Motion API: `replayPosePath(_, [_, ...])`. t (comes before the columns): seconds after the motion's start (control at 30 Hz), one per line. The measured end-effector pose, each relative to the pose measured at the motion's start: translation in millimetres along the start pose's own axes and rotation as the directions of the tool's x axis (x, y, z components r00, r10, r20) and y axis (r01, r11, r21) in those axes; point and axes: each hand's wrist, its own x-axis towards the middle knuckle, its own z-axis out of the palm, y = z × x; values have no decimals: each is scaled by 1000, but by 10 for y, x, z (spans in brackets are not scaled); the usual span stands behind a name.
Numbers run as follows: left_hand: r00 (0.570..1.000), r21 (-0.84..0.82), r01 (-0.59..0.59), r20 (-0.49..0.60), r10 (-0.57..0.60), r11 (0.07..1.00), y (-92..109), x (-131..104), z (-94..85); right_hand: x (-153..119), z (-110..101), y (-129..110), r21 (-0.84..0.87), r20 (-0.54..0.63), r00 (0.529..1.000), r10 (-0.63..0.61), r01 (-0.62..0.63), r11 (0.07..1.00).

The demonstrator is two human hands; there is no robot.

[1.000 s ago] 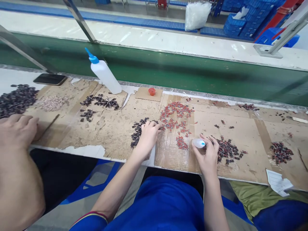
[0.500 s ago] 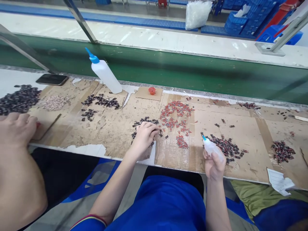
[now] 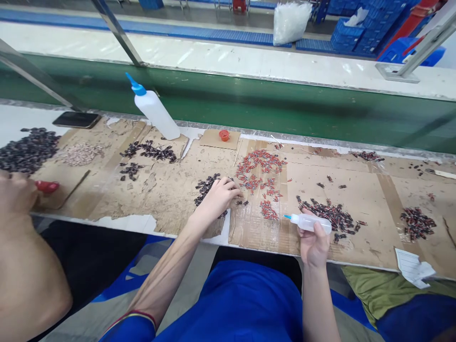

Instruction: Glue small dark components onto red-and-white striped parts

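My right hand (image 3: 314, 244) is wrapped round a small clear squeeze bottle (image 3: 313, 222), which lies nearly level with its blue tip pointing left. Beneath and behind that bottle spreads a pile of black-and-red parts (image 3: 337, 213). My left hand (image 3: 221, 195) is over the right side of a heap of small black parts (image 3: 206, 186), fingers bent and drawn together at its edge. Whatever sits between those fingertips is hidden. Between my hands lie many small red pieces (image 3: 261, 161) on the taped cardboard (image 3: 249, 232).
A large white bottle (image 3: 156, 114) with a blue nozzle leans at the back. Near it is a red cup (image 3: 224, 135). On the left, a co-worker's hand (image 3: 16, 192) is beside a red object (image 3: 47, 186). A phone (image 3: 76, 119) lies behind; paper (image 3: 415, 266) overhangs the front right.
The small bottle in my right hand has swung from tip-up to nearly level, tip leftward. My left hand has shifted slightly right. The co-worker's hand has moved left, uncovering the red object.
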Motion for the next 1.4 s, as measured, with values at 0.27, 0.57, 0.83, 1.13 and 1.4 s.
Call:
replayPosePath(0.27, [999,-11,35,-39,-35,999,271,-85,-111,-27,16,-13,-28,17,999,44,-44,999])
replayPosePath(0.57, [964,-370,221,-57,-259,903,836,-285,320,-66,-3,89,-155,-15,999,-35,32,987])
replayPosePath(0.83, [948,-330,216,-155,-279,919,821,-428,421,-210,111,132,-459,49,983,-176,179,870])
replayPosePath(1.13, [914,-431,268,-170,-370,861,805,-430,502,-206,147,131,-586,157,965,-208,261,768])
replayPosePath(1.4, [910,-437,307,-127,-396,846,827,-419,464,-201,170,137,-617,210,957,-201,289,732])
